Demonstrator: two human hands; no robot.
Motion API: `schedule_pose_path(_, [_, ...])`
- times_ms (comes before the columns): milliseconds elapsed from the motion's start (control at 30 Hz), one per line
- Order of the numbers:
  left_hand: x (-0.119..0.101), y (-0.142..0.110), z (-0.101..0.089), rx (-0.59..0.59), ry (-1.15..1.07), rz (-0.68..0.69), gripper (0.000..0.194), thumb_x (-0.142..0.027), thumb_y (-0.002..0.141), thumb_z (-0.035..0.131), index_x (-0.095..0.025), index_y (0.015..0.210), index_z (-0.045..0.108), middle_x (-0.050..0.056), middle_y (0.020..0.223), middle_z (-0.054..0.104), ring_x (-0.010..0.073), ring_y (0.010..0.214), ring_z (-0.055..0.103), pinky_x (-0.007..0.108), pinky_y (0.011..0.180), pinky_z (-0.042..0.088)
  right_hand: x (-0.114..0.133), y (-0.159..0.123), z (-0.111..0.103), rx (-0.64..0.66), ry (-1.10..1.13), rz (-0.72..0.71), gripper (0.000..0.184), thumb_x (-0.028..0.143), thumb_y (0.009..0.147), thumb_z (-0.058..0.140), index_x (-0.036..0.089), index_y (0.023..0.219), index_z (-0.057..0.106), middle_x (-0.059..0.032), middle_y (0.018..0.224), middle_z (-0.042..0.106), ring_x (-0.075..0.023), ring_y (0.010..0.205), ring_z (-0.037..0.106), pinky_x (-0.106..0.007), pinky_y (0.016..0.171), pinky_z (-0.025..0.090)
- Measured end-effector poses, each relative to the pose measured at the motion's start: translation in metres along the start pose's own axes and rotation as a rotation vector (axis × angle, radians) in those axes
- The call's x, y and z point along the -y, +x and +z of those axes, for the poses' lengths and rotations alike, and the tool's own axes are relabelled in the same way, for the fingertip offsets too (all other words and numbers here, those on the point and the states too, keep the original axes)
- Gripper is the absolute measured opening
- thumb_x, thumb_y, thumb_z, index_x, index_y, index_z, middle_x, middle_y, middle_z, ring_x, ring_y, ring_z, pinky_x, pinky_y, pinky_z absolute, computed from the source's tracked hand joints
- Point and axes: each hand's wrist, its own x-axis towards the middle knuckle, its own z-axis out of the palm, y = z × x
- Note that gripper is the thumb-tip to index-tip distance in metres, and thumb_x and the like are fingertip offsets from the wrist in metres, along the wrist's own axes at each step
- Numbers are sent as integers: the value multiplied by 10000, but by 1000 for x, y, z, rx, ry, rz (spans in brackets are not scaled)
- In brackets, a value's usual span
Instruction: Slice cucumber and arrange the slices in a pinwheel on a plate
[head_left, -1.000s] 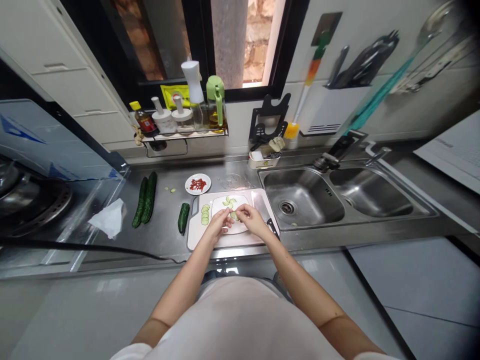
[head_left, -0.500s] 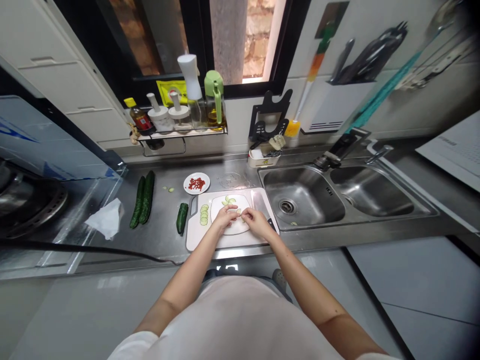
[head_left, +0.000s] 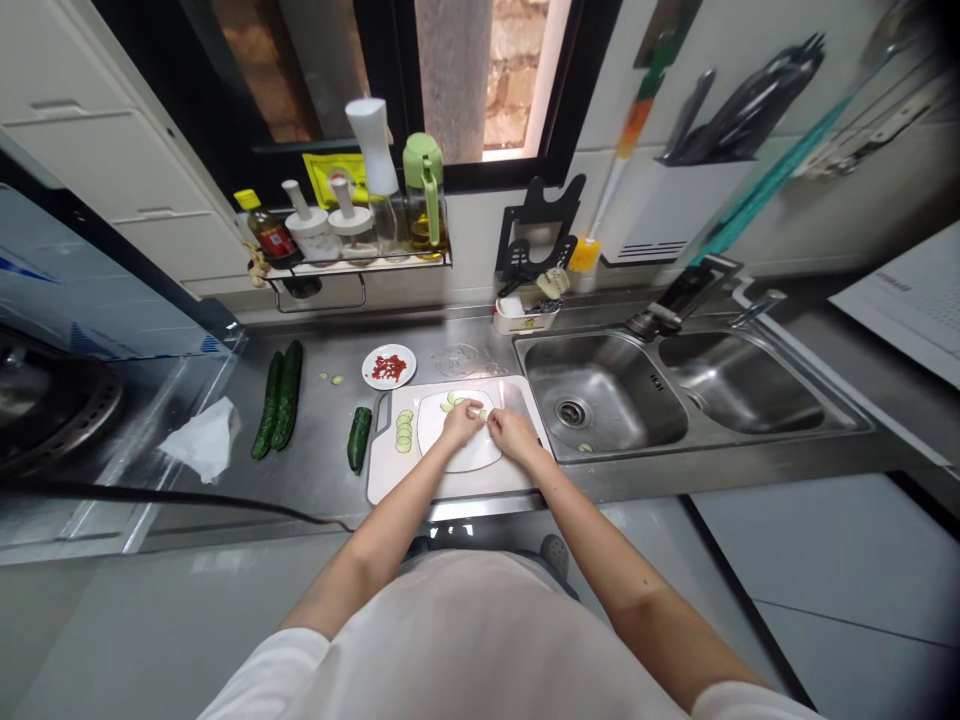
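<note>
Over a white plate (head_left: pixel 480 460) on the cutting board (head_left: pixel 386 480), my left hand (head_left: pixel 463 424) is closed with thumb and fingers pinching a small pale cucumber slice (head_left: pixel 483 414). My right hand (head_left: pixel 513 434) is also closed, its fingertips meeting the same slice from the right. Several cucumber slices (head_left: pixel 450 402) lie folded near the plate's far edge, partly behind my left hand. A row of overlapping round cucumber slices (head_left: pixel 403 432) rests on the board left of the plate. On the board's right side, a knife blade (head_left: pixel 514 393) shows beyond my right hand.
A cut cucumber piece (head_left: pixel 359 440) lies left of the board, with two whole cucumbers (head_left: pixel 277 400) farther left. A small plate of chopped red pieces (head_left: pixel 389 367) stands behind. The double sink (head_left: pixel 607 390) is at right; a crumpled white cloth (head_left: pixel 201 440) lies at left.
My hands have shifted slightly up over the plate, and the left fingers have curled closer around the slice. The whole view has moved slightly.
</note>
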Motion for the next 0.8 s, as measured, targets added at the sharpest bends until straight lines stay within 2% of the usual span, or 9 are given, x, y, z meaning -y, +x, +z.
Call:
schedule_pose_path(167, [-1,2,0,-16,245,115,335,-93,709,606,-174,1026,679,-10,701,613,100,558,515,213,610,404,-2,5,7,6,-73,11,199,229,932,462,193,975,653,-101,967,670,-208,905,581,-265,702,345])
schedule_pose_path(333, [-6,-1,-1,-41,444,201,292,-151,741,614,-187,1022,685,28,741,634,168,695,566,258,689,408,-3,3,11,-23,-99,14,203,246,941,459,193,1010,642,-106,981,650,-219,955,547,-276,748,352])
schedule_pose_path(500, [-6,-5,-1,-32,495,220,262,-209,794,622,-193,1051,671,48,770,644,195,755,588,274,731,410,-2,-7,15,-72,-136,-29,245,257,955,429,198,1049,647,-105,987,623,-229,976,517,-290,774,355])
schedule_pose_path(800, [-7,-12,-1,-33,599,222,238,-278,869,588,-219,1092,645,74,904,669,217,875,613,287,764,410,5,-23,21,-38,-176,19,319,280,974,402,208,1184,632,-121,1010,610,-242,993,503,-298,775,344])
